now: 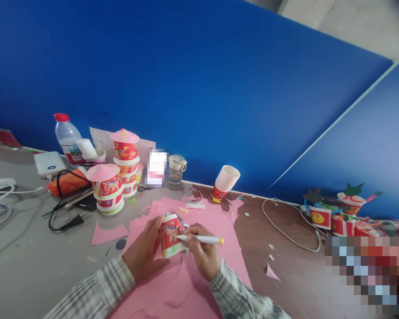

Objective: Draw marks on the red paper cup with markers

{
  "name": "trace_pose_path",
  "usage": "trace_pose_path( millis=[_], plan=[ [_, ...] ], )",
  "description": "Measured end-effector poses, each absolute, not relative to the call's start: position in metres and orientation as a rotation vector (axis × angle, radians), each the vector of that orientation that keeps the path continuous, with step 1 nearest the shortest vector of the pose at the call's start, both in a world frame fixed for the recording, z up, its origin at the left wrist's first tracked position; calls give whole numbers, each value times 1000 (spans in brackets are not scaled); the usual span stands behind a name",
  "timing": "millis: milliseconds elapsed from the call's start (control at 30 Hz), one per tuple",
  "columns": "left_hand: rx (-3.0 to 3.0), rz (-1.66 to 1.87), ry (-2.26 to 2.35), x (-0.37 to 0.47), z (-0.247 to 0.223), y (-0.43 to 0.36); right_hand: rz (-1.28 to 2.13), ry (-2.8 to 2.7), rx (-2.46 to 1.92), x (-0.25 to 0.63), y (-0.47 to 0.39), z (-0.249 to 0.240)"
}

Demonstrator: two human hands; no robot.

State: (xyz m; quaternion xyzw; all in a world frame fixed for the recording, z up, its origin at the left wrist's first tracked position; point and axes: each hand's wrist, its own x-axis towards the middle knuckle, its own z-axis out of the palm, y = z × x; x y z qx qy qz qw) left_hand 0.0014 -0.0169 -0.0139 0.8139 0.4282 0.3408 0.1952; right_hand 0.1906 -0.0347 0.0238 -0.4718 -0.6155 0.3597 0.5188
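Observation:
My left hand point(145, 253) holds a red patterned paper cup point(170, 235) from its left side, over pink paper sheets point(199, 288). In my right hand point(204, 251) is a white marker point(206, 239) with a yellow end, its tip at the cup's printed face. Scissors point(183, 223), partly hidden, lie just behind the cup. A white marker point(195, 206) and a small yellow cap point(183, 210) rest on the pink paper farther back.
Cup towers with pink cone roofs point(124, 136) stand at the back left, near a bottle point(68, 137) and cables. Behind the paper are a glass jar point(177, 173) and stacked cups point(226, 179). A white cable point(286, 237) and decorated cups point(320, 218) lie right.

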Motion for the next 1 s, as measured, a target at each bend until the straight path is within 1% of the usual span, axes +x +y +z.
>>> trace_pose_path(
  millis=[433,667,1000],
  plan=[
    [2320,993,1187,1,-17,-17,886,-1443,-1135,192,-33,22],
    [2306,978,1207,1,-15,-18,987,-1389,-1077,191,-33,25],
    [2292,971,1200,1,-16,-17,929,-1439,-1100,191,-33,24]
  ],
)
